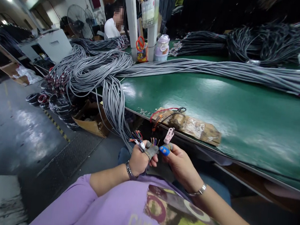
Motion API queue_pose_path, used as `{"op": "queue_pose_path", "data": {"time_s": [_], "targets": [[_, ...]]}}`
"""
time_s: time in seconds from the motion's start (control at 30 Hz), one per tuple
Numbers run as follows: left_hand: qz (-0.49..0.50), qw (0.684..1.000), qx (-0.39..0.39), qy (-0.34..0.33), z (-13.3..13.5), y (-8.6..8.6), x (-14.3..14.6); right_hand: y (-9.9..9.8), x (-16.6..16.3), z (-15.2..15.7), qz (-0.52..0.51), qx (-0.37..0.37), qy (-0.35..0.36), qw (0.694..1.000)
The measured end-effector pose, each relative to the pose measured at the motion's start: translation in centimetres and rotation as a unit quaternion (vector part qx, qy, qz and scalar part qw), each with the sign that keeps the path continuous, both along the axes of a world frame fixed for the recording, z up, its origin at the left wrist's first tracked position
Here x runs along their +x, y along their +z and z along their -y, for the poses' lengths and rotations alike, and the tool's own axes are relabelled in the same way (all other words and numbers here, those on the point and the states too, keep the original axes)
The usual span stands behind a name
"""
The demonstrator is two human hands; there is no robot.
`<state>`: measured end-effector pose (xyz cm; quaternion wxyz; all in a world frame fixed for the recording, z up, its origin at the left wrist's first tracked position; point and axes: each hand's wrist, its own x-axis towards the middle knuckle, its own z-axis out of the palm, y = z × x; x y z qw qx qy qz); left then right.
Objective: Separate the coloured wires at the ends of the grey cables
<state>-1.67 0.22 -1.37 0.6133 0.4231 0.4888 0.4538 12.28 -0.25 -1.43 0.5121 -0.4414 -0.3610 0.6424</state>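
Note:
My left hand, with grey covers on thumb and finger, is closed around the end of a grey cable. Thin coloured wires fan out above its fingers. Beside them, more stripped cable ends show coloured wires and white bits. My right hand meets the left at the fingertips, its thumb in a blue finger cot and a finger in a grey one. Those fingers are pinched together; anything between them is too small to make out. Just above them, a pink clip stands at the table edge.
A worn wooden block with a red and a black lead lies along the green table's front edge. Grey cable bundles hang off the left end. Behind are a post, lidded cup, black cables and a seated person.

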Motion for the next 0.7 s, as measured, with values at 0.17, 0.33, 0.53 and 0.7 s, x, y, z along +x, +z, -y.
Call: {"op": "queue_pose_path", "data": {"time_s": [0.17,0.33,0.53,0.7], "targets": [[0.042,0.999,0.003,0.031,-0.3,0.6,0.1,-0.7,1.1,-0.2,-0.049,-0.003,0.028,0.998],[0.045,0.999,0.001,0.009,-0.1,1.2,0.5,-0.6,2.1,-2.3,-0.131,-0.077,0.046,0.987],[0.020,1.000,0.017,-0.011,-0.1,1.0,1.2,0.0,1.6,-3.3,0.010,0.039,-0.056,0.998],[0.007,0.999,0.028,-0.026,-0.3,0.8,1.4,-0.5,1.2,-4.0,-0.079,-0.021,-0.029,0.996]]}}
